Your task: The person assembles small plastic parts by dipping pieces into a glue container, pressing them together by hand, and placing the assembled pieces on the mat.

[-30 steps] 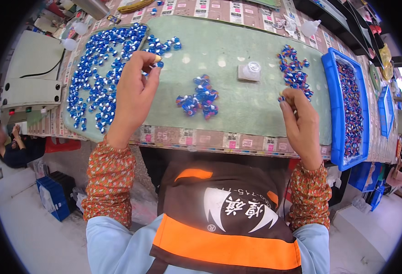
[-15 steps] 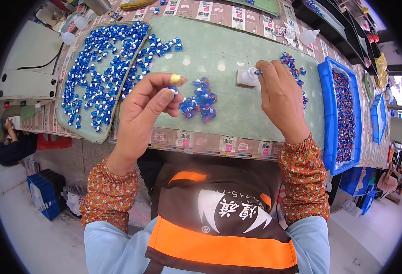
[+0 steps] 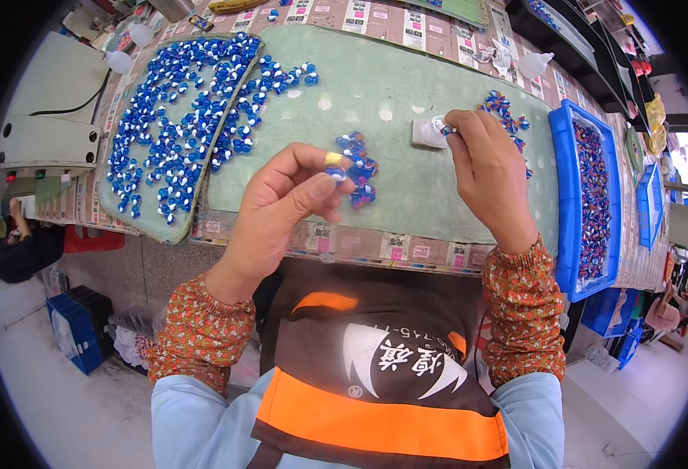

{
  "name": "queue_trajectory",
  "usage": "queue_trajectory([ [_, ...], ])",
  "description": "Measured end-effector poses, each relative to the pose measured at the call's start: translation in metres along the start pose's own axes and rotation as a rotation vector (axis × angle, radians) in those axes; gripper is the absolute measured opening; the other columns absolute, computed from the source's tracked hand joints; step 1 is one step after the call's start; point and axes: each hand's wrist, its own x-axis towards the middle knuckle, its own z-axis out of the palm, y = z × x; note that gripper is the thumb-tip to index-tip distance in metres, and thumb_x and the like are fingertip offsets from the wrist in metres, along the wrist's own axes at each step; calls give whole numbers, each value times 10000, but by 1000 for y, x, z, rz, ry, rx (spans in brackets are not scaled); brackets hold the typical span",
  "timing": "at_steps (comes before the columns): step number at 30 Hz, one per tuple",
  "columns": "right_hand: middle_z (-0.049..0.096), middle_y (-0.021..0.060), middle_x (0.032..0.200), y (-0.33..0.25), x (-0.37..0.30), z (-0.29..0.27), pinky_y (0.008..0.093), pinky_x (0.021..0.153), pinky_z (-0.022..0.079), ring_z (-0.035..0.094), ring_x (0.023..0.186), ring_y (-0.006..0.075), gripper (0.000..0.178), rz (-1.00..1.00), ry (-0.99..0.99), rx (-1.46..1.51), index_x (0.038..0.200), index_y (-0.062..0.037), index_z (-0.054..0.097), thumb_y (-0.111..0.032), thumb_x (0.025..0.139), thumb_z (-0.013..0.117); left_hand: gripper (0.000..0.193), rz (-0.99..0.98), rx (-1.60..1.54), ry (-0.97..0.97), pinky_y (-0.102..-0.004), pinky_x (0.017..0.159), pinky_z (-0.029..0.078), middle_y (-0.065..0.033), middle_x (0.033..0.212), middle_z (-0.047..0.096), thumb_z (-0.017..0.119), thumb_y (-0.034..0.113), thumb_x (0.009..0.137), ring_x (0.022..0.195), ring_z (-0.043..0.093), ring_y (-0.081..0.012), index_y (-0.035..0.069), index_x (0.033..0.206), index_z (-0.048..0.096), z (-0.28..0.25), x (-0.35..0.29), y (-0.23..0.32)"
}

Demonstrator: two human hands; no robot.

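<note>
The left hand pinches a blue-and-white bead, partly covered by thumb and finger, above the green mat; the right hand clamps a small, mostly hidden piece beside a translucent bottle.

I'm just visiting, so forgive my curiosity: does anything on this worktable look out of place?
Yes, perhaps: what looks like a banana lies by the view's top edge, odd where small parts are handled. Stray blue-and-white pieces lie beyond the green mat, too.
</note>
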Motion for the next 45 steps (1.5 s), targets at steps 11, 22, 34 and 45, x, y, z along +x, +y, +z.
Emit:
queue_trajectory([
  [11,663,81,893,-75,-21,-6,267,684,529,665,765,112,240,140,-55,852,1216,23,567,30,984,627,189,-96,-272,-102,-269,815,528,-17,1130,690,603,200,1073,1018,653,-89,78,1217,596,13,-1,-21],
  [22,610,113,786,-89,-32,-4,310,554,474,620,611,165,146,133,26,741,1065,19,598,62,935,650,171,164,142,-113,-264,826,517,-46,1132,650,581,127,1071,934,606,-85,46,1205,513,26,-7,-31],
  [34,601,119,759,-87,-46,16,314,536,469,635,593,199,166,135,101,847,1034,17,572,97,909,647,196,402,403,-93,-289,804,543,-91,1119,617,583,107,1065,921,630,-123,36,1215,479,22,-6,-50],
  [45,592,114,747,-83,-50,20,310,544,468,627,597,190,177,120,102,824,1052,22,584,104,910,649,216,520,618,-27,-333,812,515,-122,1071,631,650,33,994,902,639,-226,32,1181,541,15,-6,-64],
])
